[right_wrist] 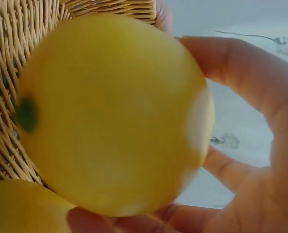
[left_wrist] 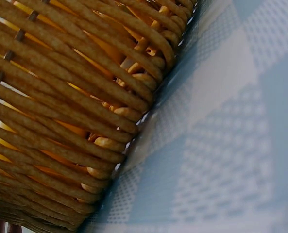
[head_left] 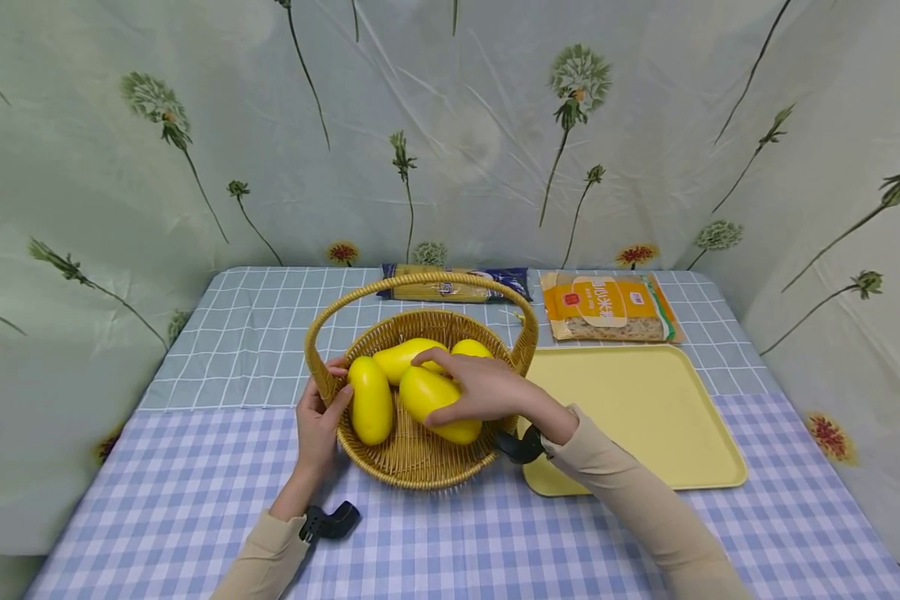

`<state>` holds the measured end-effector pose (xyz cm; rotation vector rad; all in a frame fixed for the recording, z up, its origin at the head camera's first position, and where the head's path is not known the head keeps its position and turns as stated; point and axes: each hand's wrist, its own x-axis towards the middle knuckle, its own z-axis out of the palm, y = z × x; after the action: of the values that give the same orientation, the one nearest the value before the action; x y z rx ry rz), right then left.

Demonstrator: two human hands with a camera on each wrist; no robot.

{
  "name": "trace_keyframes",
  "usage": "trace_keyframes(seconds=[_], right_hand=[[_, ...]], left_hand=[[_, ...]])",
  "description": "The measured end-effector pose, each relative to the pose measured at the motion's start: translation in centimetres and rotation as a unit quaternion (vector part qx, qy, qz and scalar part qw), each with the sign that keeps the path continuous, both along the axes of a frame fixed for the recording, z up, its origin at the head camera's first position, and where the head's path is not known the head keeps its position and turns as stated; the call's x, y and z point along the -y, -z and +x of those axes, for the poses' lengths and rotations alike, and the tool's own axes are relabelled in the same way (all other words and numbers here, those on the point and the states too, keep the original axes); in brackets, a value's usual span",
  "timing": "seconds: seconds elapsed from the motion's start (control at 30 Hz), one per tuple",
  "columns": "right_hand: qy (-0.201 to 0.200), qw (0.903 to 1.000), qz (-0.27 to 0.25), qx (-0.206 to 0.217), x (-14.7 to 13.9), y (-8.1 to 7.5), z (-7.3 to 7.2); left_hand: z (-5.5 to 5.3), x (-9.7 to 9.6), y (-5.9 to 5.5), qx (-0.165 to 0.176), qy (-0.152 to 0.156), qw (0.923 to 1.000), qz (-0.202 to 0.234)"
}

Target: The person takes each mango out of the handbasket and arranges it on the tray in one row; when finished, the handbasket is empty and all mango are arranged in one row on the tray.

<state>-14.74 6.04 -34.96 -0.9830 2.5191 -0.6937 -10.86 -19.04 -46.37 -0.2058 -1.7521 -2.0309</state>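
My right hand (head_left: 489,388) holds a plump yellow mango (head_left: 429,397) over the wicker basket (head_left: 412,479), thumb on the near side and fingers on the far side. Close up in the right wrist view, the same mango (right_wrist: 114,116) shows a green spot at one end. My left hand (head_left: 318,425) grips the basket's left rim beside the foot of its arched handle (head_left: 420,277). Inside lie three more mangoes: one at the left (head_left: 371,400), one behind (head_left: 405,358) and one partly covered by my right hand (head_left: 471,348). The left wrist view shows mostly the woven basket side (left_wrist: 61,97).
To the right lies a pale yellow tray (head_left: 630,417), its left edge beside the basket. Behind are a blue-ended noodle pack (head_left: 450,287) and an orange bag of grain (head_left: 607,308). A checked cloth (head_left: 195,483) covers the table, and a floral curtain (head_left: 465,150) hangs around it.
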Motion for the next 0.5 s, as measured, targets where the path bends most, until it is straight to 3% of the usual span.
trace_keyframes(seconds=[0.23,0.5], right_hand=[[0.05,0.9959,-0.073,-0.02,-0.9,0.0,1.0],[0.094,0.9821,-0.16,-0.035,-1.9,0.0,2.3]], left_hand=[[0.0,-0.1,-0.1,-0.003,0.001,1.0,0.003],[0.1,-0.1,-0.2,0.002,-0.001,1.0,0.004]])
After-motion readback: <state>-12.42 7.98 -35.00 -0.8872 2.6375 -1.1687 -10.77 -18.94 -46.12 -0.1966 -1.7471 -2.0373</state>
